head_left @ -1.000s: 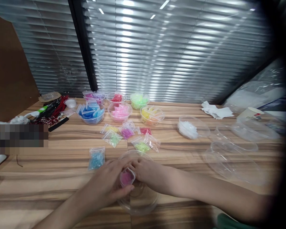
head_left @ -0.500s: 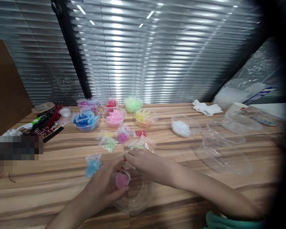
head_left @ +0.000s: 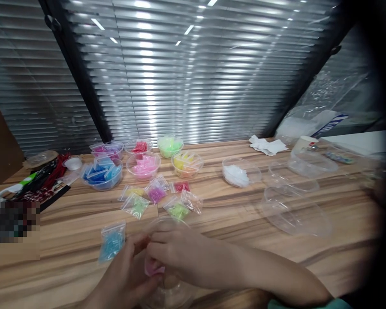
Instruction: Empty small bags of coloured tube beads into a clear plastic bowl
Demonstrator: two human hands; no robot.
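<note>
My left hand (head_left: 125, 271) is closed around a small clear bag with pink contents (head_left: 153, 269), its mouth facing up. Across it lies my right hand (head_left: 186, 253), fingers curled down at the bag's mouth and hiding most of it. What the right fingertips pinch, if anything, is hidden. Beneath both hands is a clear round plastic bowl (head_left: 167, 298), partly covered by them. A zip bag of blue beads (head_left: 112, 242) lies flat just left of my left hand.
Beyond the hands lie several small zip bags, including a light green one (head_left: 178, 210) and a red one (head_left: 181, 186). Clear bowls of coloured packets, such as the pink bowl (head_left: 143, 166), line the back. Clear bowls (head_left: 296, 214) stand right; dark red cords (head_left: 53, 171) lie left.
My right hand has come down and toward me, its fingers now over the pink bag's mouth, which showed openly before. The view has shifted, so both hands sit lower in it.
</note>
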